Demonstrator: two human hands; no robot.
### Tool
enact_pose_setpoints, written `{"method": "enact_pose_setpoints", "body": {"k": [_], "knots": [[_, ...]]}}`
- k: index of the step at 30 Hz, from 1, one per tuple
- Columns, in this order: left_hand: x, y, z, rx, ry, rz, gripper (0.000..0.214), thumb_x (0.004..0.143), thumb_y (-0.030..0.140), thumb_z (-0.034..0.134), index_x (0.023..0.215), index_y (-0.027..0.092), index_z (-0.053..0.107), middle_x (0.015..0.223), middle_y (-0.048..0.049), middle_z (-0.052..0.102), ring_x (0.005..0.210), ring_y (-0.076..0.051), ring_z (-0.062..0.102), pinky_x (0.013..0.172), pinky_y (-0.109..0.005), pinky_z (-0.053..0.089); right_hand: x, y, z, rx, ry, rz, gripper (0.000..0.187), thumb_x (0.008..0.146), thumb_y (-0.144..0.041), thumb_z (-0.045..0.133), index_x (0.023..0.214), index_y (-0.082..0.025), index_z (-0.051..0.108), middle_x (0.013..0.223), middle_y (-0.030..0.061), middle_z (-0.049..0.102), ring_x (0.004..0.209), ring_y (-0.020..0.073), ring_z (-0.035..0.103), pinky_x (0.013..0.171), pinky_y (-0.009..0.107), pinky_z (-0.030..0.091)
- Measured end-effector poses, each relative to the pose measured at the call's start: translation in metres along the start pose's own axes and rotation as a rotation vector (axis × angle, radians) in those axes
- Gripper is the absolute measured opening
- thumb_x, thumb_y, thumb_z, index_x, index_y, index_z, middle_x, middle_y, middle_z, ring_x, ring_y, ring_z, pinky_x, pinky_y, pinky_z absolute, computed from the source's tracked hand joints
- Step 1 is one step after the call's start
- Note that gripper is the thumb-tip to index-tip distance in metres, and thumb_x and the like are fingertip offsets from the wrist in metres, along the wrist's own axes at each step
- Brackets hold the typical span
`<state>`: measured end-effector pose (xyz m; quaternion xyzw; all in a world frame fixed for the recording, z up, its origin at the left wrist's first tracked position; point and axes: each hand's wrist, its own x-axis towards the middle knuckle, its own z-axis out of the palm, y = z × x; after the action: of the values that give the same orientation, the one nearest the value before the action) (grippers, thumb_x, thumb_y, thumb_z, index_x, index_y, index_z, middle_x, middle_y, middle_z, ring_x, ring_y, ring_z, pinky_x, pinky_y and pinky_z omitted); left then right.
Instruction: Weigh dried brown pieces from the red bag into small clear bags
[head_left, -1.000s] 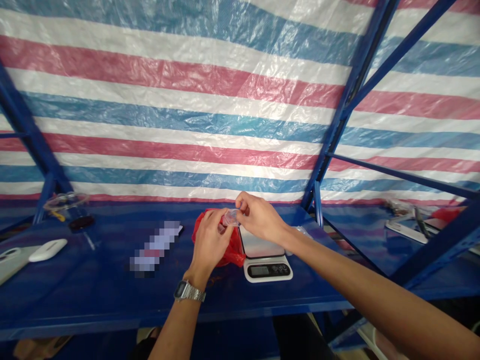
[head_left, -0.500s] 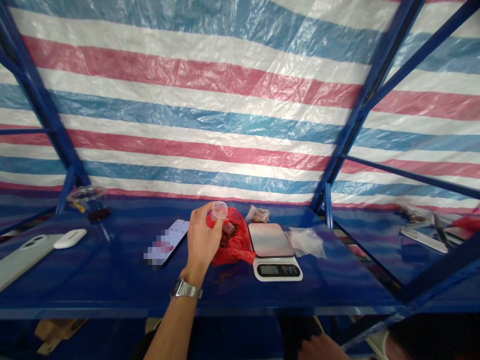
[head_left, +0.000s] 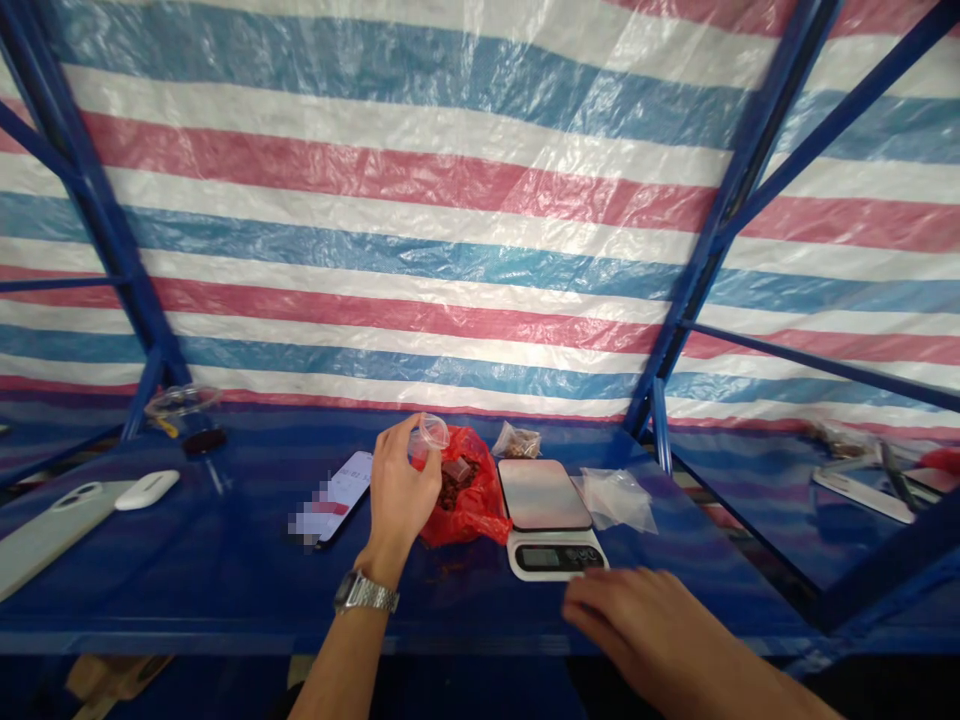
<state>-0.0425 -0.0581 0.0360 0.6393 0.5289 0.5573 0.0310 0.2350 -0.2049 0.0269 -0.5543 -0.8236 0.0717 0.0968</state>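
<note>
My left hand (head_left: 401, 485), a metal watch on its wrist, pinches a small clear plastic cup (head_left: 430, 433) above the blue shelf (head_left: 225, 590). Just right of it lies an open red plastic bag (head_left: 469, 495) with dark brown pieces inside. A white kitchen scale (head_left: 547, 515) stands right of the bag, its platform bare. My right hand (head_left: 637, 625) hovers low at the shelf's front edge, below the scale, fingers stretched out and holding nothing.
A phone (head_left: 341, 495) lies left of my left hand. A white mouse-like object (head_left: 146, 488) and a grey tablet (head_left: 45, 535) sit far left. Clear bags (head_left: 615, 497) lie right of the scale, a small filled bag (head_left: 516, 440) behind it. Blue frame posts (head_left: 705, 260) rise on the right.
My right hand let go of the cup, dropped out of view, and has come back low near the shelf's front edge. My left hand keeps the cup by the red bag.
</note>
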Motion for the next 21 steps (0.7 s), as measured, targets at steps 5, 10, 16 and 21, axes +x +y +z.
{"method": "enact_pose_setpoints", "body": {"k": [5, 10, 16, 21], "knots": [[0.009, 0.005, -0.014, 0.11, 0.01, -0.091, 0.035, 0.094, 0.03, 0.05, 0.123, 0.02, 0.067, 0.114, -0.0132, 0.076, 0.11, -0.033, 0.069, 0.1, -0.046, 0.05, 0.119, -0.045, -0.061, -0.067, 0.062, 0.106, 0.033, 0.105, -0.043, 0.048, 0.098, -0.026, 0.076, 0.103, 0.0083, 0.08, 0.095, 0.0269, 0.075, 0.072, 0.032, 0.045], [0.011, 0.015, -0.021, 0.382, -0.171, -0.272, 0.023, 0.091, 0.03, 0.046, 0.101, 0.021, 0.065, 0.093, -0.015, 0.078, 0.09, -0.036, 0.075, 0.084, -0.045, 0.052, 0.194, -0.051, -0.024, -0.159, 0.021, 0.08, 0.036, 0.101, -0.047, 0.057, 0.112, -0.018, 0.073, 0.119, 0.0164, 0.076, 0.11, 0.0319, 0.072, 0.083, 0.036, 0.051], [-0.002, 0.012, -0.013, 0.501, -0.467, -0.496, 0.045, 0.091, 0.048, 0.048, 0.115, 0.012, 0.06, 0.11, -0.0287, 0.075, 0.1, -0.043, 0.075, 0.082, -0.048, 0.053, 0.205, -0.044, -0.004, -0.194, 0.06, -0.048, 0.027, 0.096, -0.024, 0.06, 0.12, -0.015, 0.068, 0.127, 0.0177, 0.071, 0.118, 0.0316, 0.066, 0.095, 0.039, 0.051], [-0.02, 0.004, -0.009, 0.453, -0.607, -0.57, 0.052, 0.088, 0.061, 0.051, 0.11, 0.015, 0.061, 0.107, -0.0289, 0.075, 0.102, -0.045, 0.075, 0.082, -0.048, 0.052, 0.198, -0.032, -0.015, -0.15, 0.023, -0.271, 0.038, 0.081, -0.003, 0.061, 0.113, -0.019, 0.072, 0.126, 0.011, 0.072, 0.12, 0.0277, 0.065, 0.1, 0.036, 0.049]]}}
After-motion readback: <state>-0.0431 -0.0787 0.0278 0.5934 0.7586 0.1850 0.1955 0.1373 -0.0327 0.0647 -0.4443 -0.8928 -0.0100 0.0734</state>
